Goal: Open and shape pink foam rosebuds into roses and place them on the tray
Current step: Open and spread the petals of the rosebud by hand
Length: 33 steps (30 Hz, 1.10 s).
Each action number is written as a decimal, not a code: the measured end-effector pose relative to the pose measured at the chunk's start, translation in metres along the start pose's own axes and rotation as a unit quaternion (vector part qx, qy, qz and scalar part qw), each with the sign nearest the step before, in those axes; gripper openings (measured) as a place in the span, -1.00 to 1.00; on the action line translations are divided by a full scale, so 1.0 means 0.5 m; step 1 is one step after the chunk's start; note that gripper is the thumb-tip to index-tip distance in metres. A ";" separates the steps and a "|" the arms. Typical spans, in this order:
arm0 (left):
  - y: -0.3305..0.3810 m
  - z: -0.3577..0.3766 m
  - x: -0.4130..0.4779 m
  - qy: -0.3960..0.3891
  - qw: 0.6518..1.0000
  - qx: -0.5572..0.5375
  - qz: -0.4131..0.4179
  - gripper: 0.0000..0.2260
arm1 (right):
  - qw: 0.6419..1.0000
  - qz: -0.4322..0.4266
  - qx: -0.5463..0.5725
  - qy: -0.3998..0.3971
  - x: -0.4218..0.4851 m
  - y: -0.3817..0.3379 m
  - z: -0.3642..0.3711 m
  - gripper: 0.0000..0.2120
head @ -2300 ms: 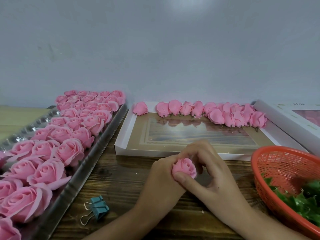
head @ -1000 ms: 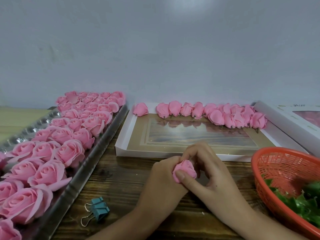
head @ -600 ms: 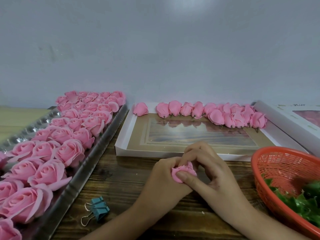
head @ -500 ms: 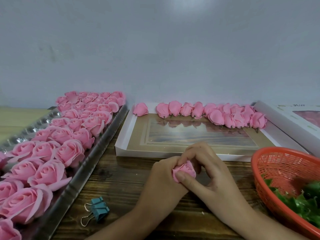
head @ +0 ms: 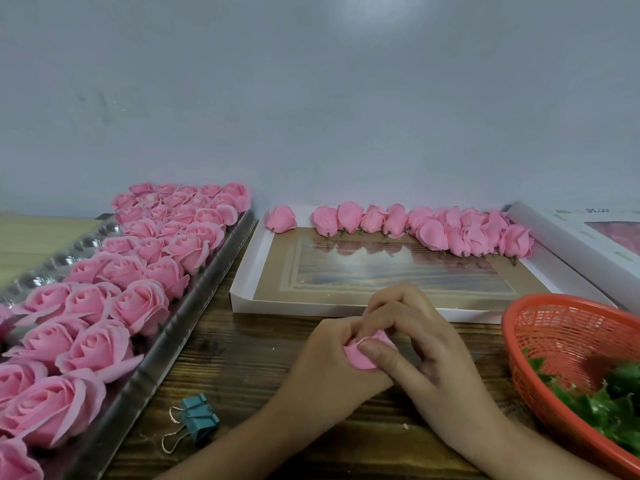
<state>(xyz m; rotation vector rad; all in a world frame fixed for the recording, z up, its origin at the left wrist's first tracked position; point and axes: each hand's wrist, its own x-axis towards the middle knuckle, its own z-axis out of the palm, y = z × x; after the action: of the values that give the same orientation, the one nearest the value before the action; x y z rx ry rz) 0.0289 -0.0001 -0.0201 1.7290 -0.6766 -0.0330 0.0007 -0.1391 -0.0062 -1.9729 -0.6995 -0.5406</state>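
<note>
Lower centre of frame, over the worktop (head: 242,368): a bud (head: 358,360) held between both hands. The left hand (head: 329,365) cups it from below and left, fingers curled round it. The right hand (head: 429,348) is curled over the top, its thumb pressing a petal outward and its other fingers (head: 398,299) bent above.

Only a slice of pink shows. The bud's open end faces up toward the camera. Its base is hidden in the left palm, so the long axis is probably near upright.

Shaping looks unfinished. The tray (head: 207,289) of roses (head: 138,306) runs along the left of the frame, well apart from the hands. The left hand is nearer it.

Unopened buds (head: 433,233) line the box (head: 242,296) at upper centre.
</note>
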 end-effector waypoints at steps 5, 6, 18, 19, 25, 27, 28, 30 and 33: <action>-0.021 0.015 0.001 0.053 0.996 0.067 -0.004 -0.76 | 0.999 0.031 -0.023 0.000 -0.003 0.002 0.004 -0.92; -0.018 0.015 0.000 0.059 0.996 0.071 -0.003 -0.79 | 0.999 0.037 -0.024 0.000 -0.004 0.003 0.004 -0.92; 0.006 0.000 -0.001 -0.009 1.000 0.011 0.000 -0.84 | 1.000 0.019 0.013 0.002 -0.002 0.002 0.002 -0.95; 0.003 0.002 -0.001 0.003 1.000 0.029 0.004 -0.83 | 1.000 0.022 0.011 0.006 -0.001 0.002 0.002 -0.94; -0.009 0.014 0.000 0.070 0.994 0.080 0.005 -0.89 | 0.999 0.048 -0.025 0.008 -0.001 0.007 0.005 -0.91; -0.010 0.015 -0.001 0.064 0.994 0.091 0.012 -0.89 | 0.999 0.044 -0.022 -0.002 -0.001 0.007 0.006 -0.92; -0.012 0.014 -0.001 0.060 0.993 0.100 0.017 -0.83 | 0.999 0.039 -0.019 -0.007 -0.001 0.007 0.006 -0.93; -0.015 0.011 0.001 0.050 0.993 0.110 0.013 -0.73 | 0.999 0.029 -0.006 -0.014 -0.002 0.008 0.005 -0.95; -0.012 0.003 0.003 0.018 0.997 0.069 0.003 -0.79 | 0.999 0.024 0.027 -0.018 -0.001 0.008 0.002 -0.94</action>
<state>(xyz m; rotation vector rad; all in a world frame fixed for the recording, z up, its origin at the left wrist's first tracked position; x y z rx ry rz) 0.0319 -0.0014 -0.0256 1.8546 -0.6710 0.0502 0.0032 -0.1400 -0.0097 -1.9478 -0.6814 -0.4527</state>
